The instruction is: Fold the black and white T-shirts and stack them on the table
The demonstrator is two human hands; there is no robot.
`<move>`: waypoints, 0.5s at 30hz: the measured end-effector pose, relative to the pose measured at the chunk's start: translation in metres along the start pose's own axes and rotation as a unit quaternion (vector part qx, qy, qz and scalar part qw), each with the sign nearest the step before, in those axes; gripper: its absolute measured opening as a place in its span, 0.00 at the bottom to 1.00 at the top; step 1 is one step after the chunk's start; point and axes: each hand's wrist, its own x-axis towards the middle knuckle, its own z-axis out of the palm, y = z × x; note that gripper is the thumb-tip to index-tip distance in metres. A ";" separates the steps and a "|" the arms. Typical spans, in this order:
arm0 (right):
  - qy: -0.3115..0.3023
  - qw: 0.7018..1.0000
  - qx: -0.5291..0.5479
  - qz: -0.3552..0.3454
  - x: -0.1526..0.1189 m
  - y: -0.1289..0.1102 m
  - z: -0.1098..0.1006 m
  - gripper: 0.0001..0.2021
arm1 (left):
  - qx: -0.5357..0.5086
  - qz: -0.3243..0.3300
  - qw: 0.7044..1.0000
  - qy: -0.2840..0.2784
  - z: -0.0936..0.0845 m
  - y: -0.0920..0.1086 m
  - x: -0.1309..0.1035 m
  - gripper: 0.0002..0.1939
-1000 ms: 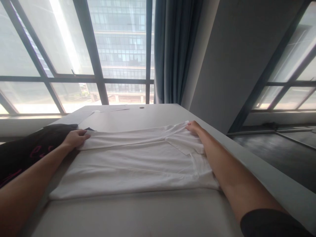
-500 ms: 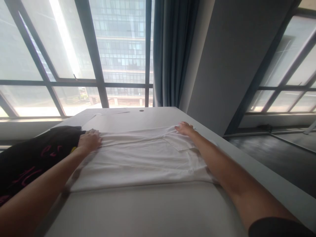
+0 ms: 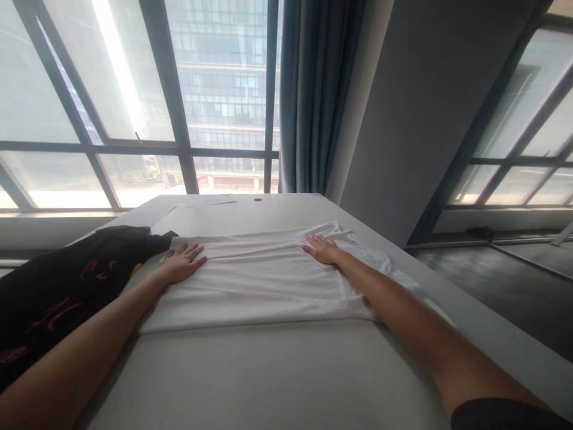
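A white cloth garment [image 3: 255, 280] lies folded lengthwise across the white table [image 3: 250, 376], with wrinkles running along it and a bunched part at its right end. My left hand [image 3: 184, 263] rests flat on its left end, fingers spread. On the right part of the cloth lies my right hand [image 3: 321, 248], palm down with the fingers apart. A black garment [image 3: 76, 286] with pink markings is at the left, its edge close to my left hand and partly behind my left forearm.
Thin white sheets [image 3: 203, 202] lie at the table's far left, near a small dark round hole [image 3: 258, 200]. Beyond the table are windows, a blue-grey curtain [image 3: 308, 107] and a grey pillar [image 3: 403, 119].
Both hands have moved inward from the cloth's far corners and now lie flat with fingers spread. The cloth's near edge has shifted slightly away from me.
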 end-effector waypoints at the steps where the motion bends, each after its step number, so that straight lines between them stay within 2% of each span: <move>1: -0.001 1.000 -0.001 -0.004 0.004 -0.001 -0.001 0.38 | -0.001 -0.001 1.000 0.000 0.000 0.001 0.002 0.36; 5: 0.025 1.000 -0.014 -0.012 0.008 -0.005 -0.002 0.38 | 0.002 -0.006 1.000 -0.013 -0.002 0.006 0.002 0.36; 8: 0.077 0.997 -0.025 -0.008 -0.006 -0.001 -0.003 0.36 | 0.001 0.000 1.000 0.009 -0.005 0.005 -0.007 0.34; 11: 0.105 0.994 0.001 0.037 -0.030 0.020 -0.005 0.34 | -0.013 0.025 0.998 0.061 -0.009 -0.004 -0.026 0.32; 15: 0.111 0.983 0.039 0.140 -0.065 0.066 -0.011 0.35 | -0.072 0.104 0.990 0.061 -0.018 -0.013 -0.056 0.35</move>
